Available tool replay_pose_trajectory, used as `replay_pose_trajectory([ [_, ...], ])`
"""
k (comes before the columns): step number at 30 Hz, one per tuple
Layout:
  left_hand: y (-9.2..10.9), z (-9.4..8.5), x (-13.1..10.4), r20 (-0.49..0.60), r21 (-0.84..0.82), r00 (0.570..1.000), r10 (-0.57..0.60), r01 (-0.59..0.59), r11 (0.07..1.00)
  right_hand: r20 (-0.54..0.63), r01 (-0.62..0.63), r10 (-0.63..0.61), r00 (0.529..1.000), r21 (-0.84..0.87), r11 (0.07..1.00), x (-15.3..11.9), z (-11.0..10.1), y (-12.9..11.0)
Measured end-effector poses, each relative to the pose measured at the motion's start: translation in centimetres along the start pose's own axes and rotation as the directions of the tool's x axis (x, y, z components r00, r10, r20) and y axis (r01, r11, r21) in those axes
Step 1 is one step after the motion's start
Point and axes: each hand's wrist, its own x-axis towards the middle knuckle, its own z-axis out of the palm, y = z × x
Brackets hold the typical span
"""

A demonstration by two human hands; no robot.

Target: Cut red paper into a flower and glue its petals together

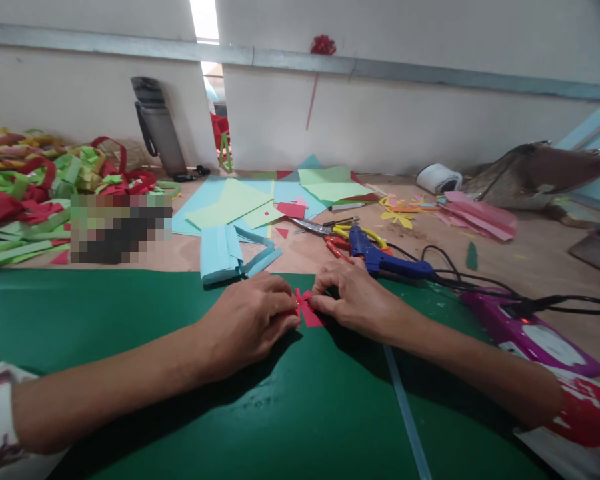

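Note:
A small red paper piece, cut into flaps, lies on the green mat between my hands. My left hand pinches its left side, fingers pressed together. From the right, my right hand holds a flap of it between thumb and index finger. Part of the red paper is hidden behind my fingertips. Just beyond my left hand stands a light blue folded paper bag with a paper handle. A blue glue gun rests beyond my right hand, beside scissors.
Coloured paper sheets lie at the back. Green and red strips pile up at the left, near a grey bottle. A purple power strip with black cables sits right. A light blue strip crosses the mat.

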Motion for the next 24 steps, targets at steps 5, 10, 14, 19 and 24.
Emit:
replay_pose_trajectory([
  [5, 0.1, 0.5, -0.6, 0.033, 0.118, 0.999, 0.033, -0.037, 0.992, -0.009, -0.005, 0.006, 1.000, 0.012, 1.000, 0.1, 0.1, -0.1],
  [10, 0.0, 0.9, -0.7, 0.042, 0.148, 0.998, 0.039, -0.044, 0.988, -0.025, -0.011, 0.012, 1.000, 0.030, 0.999, 0.2, 0.3, -0.2],
  [14, -0.1, 1.0, -0.9, 0.026, 0.148, 0.999, 0.048, -0.051, 0.988, -0.037, -0.029, 0.031, 0.999, 0.051, 0.998, 0.1, 0.3, -0.2],
  [19, -0.1, 1.1, -0.9, 0.013, 0.155, 0.999, 0.050, -0.051, 0.987, 0.004, -0.028, 0.028, 1.000, 0.077, 0.997, 0.1, 0.1, -0.5],
  [24, -0.1, 1.1, -1.0, 0.017, 0.169, 0.999, 0.050, -0.052, 0.984, 0.034, -0.071, 0.069, 0.997, 0.089, 0.993, 0.4, -0.2, -0.9],
])
